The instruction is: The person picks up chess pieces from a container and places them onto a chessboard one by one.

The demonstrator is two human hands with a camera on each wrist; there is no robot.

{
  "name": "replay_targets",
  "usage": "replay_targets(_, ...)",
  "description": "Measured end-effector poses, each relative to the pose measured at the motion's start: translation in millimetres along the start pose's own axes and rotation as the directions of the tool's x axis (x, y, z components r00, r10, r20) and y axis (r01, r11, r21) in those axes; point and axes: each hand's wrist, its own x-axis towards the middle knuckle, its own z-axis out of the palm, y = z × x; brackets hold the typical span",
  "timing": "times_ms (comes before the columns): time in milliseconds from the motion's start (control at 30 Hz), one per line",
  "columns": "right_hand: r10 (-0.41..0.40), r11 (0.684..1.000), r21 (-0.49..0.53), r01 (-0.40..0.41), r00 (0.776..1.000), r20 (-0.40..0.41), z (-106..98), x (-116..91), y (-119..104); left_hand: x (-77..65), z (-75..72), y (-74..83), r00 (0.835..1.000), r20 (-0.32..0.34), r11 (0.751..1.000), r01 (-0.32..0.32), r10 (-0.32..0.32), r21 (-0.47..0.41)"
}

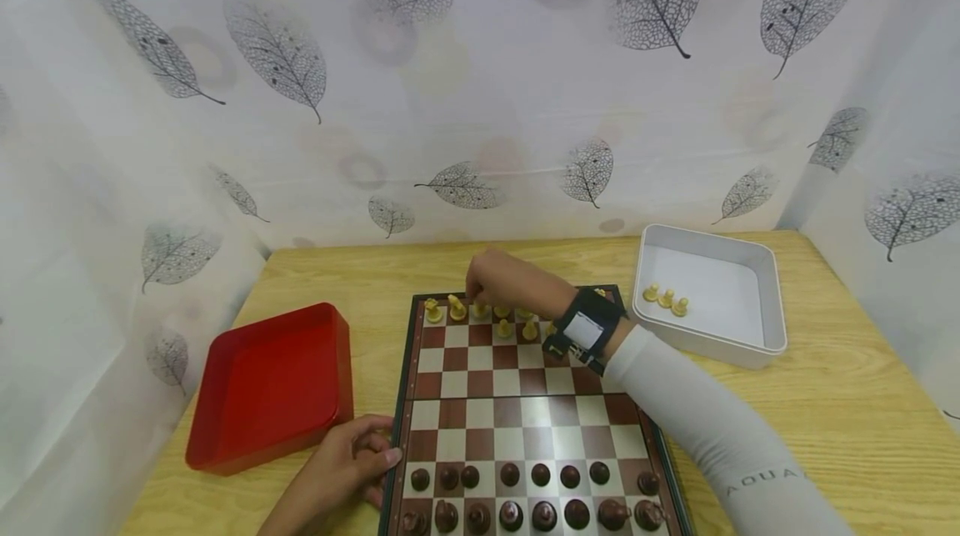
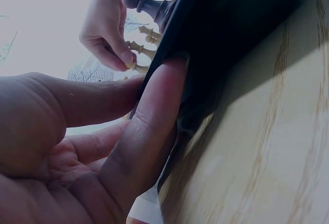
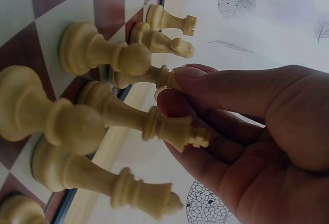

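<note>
My right hand [image 1: 517,279] reaches over the far side of the chessboard [image 1: 502,411]. Its thumb and fingertips pinch the head of a cream bishop [image 3: 146,77] on the back row, hiding its top. Beside that piece stand a cream knight [image 1: 457,308] and a corner rook [image 1: 432,311]. In the right wrist view, a cream king [image 3: 118,111] and queen [image 3: 87,175] are close under the fingers, and cream pawns stand in front. At the board's left edge, my left hand [image 1: 341,465] grips the rim between thumb and finger.
Brown chess pieces [image 1: 510,515] fill two rows on the near side. A red tray [image 1: 262,386] lies left of the board. At the back right, a white box [image 1: 772,303] contains three cream pawns [image 1: 665,298]. A leaf-patterned curtain [image 1: 480,102] hangs behind the wooden table [image 1: 840,386].
</note>
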Motion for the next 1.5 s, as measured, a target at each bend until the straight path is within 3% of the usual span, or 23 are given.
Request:
replay_targets(433,-0.013,0.999,-0.042,0.014,1.0,0.016,3.9,1.4,0.7,0.0,-0.5,-1.1,1.0,-0.01,1.0,0.023,-0.023,-0.001)
replay_targets(700,0.014,1.0,-0.012,-0.013,0.999,0.033,-6.6,-6.5,4.5,0.0,-1.1,-0.9,1.0,-0.003,1.0,0.029,-0.029,0.0)
replay_targets(1067,0.096,0.995,-0.005,-0.097,0.988,-0.119,-44.9,-50.7,26.6,0.7,-1.9,-0.8,1.0,0.001,1.0,0.019,-0.019,0.003)
replay_targets(1300,0.199,0.98,0.008,-0.2,0.97,-0.142,-58.8,-78.3,49.9,0.1,-1.0,-0.2,1.0,0.0,1.0,0.025,-0.025,0.009)
replay_targets(1500,0.238,0.97,-0.013,-0.243,0.957,-0.164,-70.6,-103.4,65.1,-0.4,-0.3,-0.3,1.0,-0.002,1.0,0.008,-0.008,0.018)
